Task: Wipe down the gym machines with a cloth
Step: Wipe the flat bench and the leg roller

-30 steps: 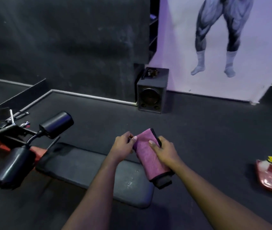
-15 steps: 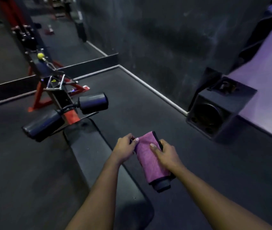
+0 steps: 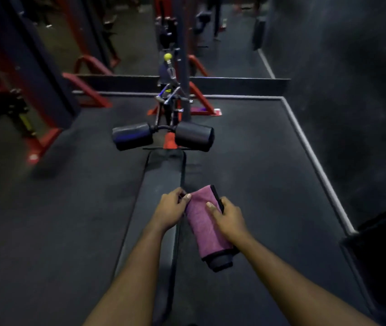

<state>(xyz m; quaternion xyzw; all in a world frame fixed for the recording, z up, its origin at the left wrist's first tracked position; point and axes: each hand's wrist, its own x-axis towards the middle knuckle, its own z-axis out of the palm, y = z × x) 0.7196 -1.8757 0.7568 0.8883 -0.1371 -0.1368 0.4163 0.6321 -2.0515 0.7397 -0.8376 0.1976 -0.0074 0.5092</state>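
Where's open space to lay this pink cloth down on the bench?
The bench pad lies bare from your left hand, pinching the pink cloth, to the two foam rollers. The floor mat right of it, up to the white edging, is bare too. Crowded beyond the rollers: handle, red frame.

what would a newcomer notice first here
The pink cloth sits low at centre, held by the left hand and right hand by the right edge of the long dark bench. At its far end stand two black roller pads, with a yellow knob beyond them.
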